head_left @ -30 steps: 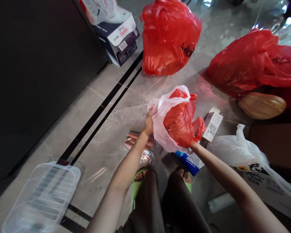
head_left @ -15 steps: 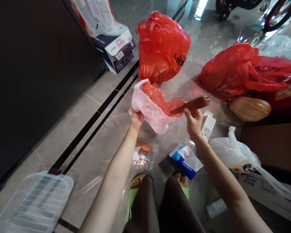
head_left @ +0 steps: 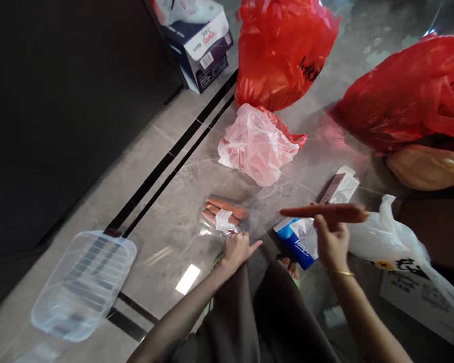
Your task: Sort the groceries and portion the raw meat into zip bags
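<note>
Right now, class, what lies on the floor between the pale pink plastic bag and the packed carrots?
The head view shows a bare stretch of grey floor between the pale pink plastic bag and the packed carrots.

The left grip [head_left: 239, 248] partly hides the carrot packet [head_left: 224, 216].

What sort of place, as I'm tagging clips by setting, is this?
Probably indoors, perhaps in a home, though a small shop is possible: it shows a grey tiled floor, bulging red plastic bags and a clear packet of what look like carrots.
</note>
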Demonstrator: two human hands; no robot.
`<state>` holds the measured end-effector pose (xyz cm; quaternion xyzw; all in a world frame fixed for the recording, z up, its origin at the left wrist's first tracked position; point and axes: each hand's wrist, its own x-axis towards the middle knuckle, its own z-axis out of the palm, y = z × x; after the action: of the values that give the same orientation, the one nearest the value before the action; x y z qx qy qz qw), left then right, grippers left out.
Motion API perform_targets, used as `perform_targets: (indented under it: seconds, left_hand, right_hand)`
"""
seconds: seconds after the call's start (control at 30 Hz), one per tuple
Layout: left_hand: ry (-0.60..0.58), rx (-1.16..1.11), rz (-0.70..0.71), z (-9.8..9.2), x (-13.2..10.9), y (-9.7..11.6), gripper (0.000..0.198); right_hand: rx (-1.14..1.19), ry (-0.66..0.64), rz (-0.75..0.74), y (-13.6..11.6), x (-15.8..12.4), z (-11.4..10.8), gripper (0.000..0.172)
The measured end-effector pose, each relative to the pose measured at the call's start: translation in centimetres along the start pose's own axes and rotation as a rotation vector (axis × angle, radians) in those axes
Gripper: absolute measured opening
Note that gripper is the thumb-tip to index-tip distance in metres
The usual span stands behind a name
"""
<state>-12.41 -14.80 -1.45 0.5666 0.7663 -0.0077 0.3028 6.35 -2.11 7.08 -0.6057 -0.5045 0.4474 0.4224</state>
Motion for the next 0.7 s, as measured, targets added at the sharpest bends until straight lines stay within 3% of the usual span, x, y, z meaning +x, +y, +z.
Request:
perform_targets:
  seconds: [0.13, 0.27, 0.43, 0.57, 0.63, 0.7]
  left_hand:
    - [-0.053, 0.091, -0.097, 1.6, 0.3, 0.2, 0.044]
    - [-0.013, 0.056, -0.066, 0.7, 0.6, -0.7, 0.037]
    - [0.034, -0.021, -0.046, 0.0, -1.0, -1.4, 0.034]
    - [0.041, -0.030, -0.057, -0.1, -2.2, -2.3, 0.032]
    - [0.052, -0.031, -0.055, 0.1, -2.7, -3.0, 0.030]
    - [0.068, -0.043, -0.052, 0.5, -3.2, -3.6, 0.030]
  right_hand:
    - [0.119, -0.070, 0.225, 5.3, -5.2, 2.0, 0.037]
    - [0.214, -0.148, 0.338, 9.1, -7.8, 4.5, 0.047]
    - [0.307, -0.255, 0.420, 12.2, -10.0, 8.3, 0.052]
    - [0.372, -0.595, 0.526, 13.4, -9.9, 10.5, 0.048]
    - [0.346, -0.806, 0.512, 13.5, -9.1, 10.5, 0.048]
    - [0.240, -0.904, 0.445, 13.5, -8.2, 9.8, 0.049]
